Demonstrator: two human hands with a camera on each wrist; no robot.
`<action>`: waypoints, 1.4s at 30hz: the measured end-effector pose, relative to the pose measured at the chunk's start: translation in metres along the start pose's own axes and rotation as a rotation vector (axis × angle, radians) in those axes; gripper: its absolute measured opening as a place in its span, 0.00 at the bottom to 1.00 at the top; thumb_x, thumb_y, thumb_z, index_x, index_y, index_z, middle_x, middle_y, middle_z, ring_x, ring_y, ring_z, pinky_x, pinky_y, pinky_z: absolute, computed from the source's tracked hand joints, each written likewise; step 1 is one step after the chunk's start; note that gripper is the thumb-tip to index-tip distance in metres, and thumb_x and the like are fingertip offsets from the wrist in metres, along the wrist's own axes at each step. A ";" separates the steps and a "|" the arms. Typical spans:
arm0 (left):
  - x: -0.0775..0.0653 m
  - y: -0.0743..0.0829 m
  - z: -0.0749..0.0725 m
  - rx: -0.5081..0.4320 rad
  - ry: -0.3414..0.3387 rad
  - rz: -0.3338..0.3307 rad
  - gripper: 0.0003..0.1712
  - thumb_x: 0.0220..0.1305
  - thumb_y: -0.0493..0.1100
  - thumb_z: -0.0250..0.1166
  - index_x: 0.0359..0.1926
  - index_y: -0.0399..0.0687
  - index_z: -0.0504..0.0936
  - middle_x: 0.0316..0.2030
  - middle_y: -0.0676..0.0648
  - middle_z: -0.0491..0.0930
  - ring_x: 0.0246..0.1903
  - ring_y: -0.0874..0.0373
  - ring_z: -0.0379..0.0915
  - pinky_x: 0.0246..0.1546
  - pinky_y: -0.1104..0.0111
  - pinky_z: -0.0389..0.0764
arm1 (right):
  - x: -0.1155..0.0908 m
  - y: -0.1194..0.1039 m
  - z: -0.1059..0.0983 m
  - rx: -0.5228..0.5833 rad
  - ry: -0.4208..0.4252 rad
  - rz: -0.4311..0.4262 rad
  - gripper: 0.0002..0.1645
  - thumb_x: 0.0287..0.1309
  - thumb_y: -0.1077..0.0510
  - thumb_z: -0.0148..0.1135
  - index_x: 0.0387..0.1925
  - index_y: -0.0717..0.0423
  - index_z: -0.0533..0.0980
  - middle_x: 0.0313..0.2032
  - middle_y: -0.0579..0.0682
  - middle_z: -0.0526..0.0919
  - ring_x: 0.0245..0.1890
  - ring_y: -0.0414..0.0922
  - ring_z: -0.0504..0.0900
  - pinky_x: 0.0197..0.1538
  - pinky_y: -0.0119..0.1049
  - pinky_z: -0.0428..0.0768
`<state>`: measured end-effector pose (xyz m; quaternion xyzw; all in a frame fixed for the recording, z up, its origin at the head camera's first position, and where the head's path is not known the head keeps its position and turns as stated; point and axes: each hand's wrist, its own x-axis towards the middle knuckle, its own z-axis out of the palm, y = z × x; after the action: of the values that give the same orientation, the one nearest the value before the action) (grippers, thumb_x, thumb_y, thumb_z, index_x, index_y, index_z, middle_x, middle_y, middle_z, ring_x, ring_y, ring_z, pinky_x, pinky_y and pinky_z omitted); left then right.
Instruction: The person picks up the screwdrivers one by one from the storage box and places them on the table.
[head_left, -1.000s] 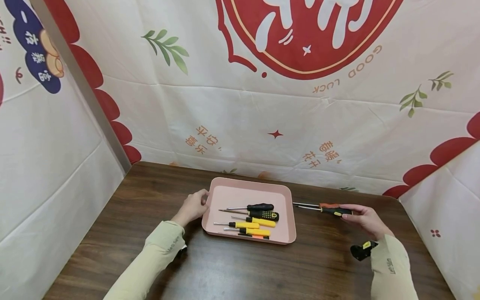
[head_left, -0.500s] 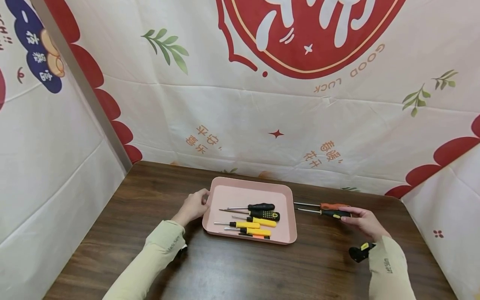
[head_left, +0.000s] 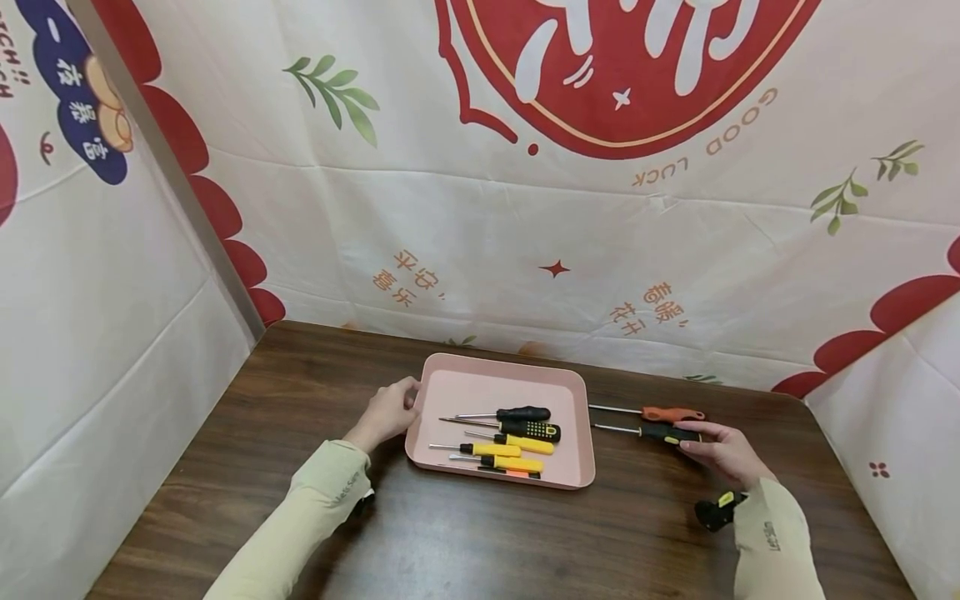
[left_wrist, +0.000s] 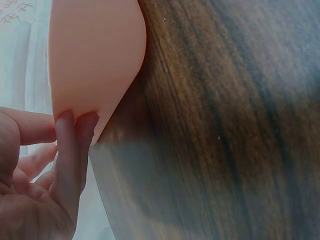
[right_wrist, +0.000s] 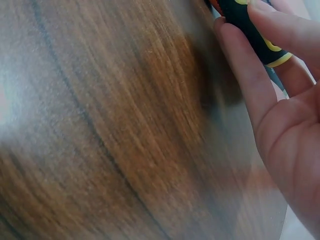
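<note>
The fingers of our left hand (head_left: pixel 384 415) pinch the pink tray (head_left: pixel 487 385), probably steadying it under its screwdrivers (head_left: pixel 529 444); rightward, beside an orange screwdriver (head_left: pixel 673 413) on the bench (head_left: pixel 525 537), our right hand (head_left: pixel 726 452) grasps a black screwdriver (head_left: pixel 662 432), presumably handle-first for control.

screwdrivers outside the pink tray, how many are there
2: the orange screwdriver right of the tray, and the black screwdriver on its near side, held by the right hand. No others show outside the tray.
</note>
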<state>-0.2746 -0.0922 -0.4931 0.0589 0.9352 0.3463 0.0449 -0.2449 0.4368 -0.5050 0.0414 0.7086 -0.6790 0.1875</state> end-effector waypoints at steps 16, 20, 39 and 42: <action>0.001 -0.002 0.001 0.005 0.011 0.014 0.21 0.45 0.31 0.60 0.46 0.41 0.76 0.23 0.50 0.74 0.20 0.59 0.69 0.24 0.68 0.71 | 0.002 0.004 0.004 -0.193 0.081 -0.042 0.18 0.51 0.63 0.63 0.45 0.46 0.80 0.40 0.26 0.70 0.38 0.30 0.73 0.38 0.26 0.75; 0.000 -0.002 0.001 0.008 0.011 0.018 0.21 0.46 0.31 0.60 0.46 0.41 0.76 0.23 0.50 0.73 0.20 0.59 0.68 0.23 0.68 0.70 | 0.003 0.004 0.006 -0.291 0.128 -0.054 0.20 0.49 0.62 0.64 0.48 0.51 0.79 0.42 0.30 0.68 0.37 0.28 0.71 0.38 0.25 0.74; 0.001 -0.002 0.003 0.012 0.010 0.004 0.21 0.46 0.32 0.60 0.46 0.42 0.76 0.23 0.50 0.73 0.21 0.58 0.68 0.24 0.68 0.70 | 0.007 0.004 0.014 -0.638 0.237 -0.049 0.32 0.50 0.55 0.65 0.53 0.71 0.69 0.57 0.71 0.62 0.49 0.53 0.64 0.38 0.22 0.67; 0.001 -0.002 0.003 0.007 0.008 0.001 0.21 0.46 0.32 0.60 0.46 0.42 0.76 0.23 0.49 0.73 0.21 0.58 0.68 0.24 0.68 0.70 | 0.007 0.004 0.014 -0.635 0.237 -0.055 0.30 0.50 0.57 0.64 0.52 0.71 0.69 0.57 0.71 0.63 0.49 0.52 0.64 0.38 0.24 0.67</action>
<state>-0.2757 -0.0920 -0.4967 0.0582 0.9366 0.3433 0.0406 -0.2467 0.4217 -0.5112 0.0405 0.9023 -0.4198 0.0893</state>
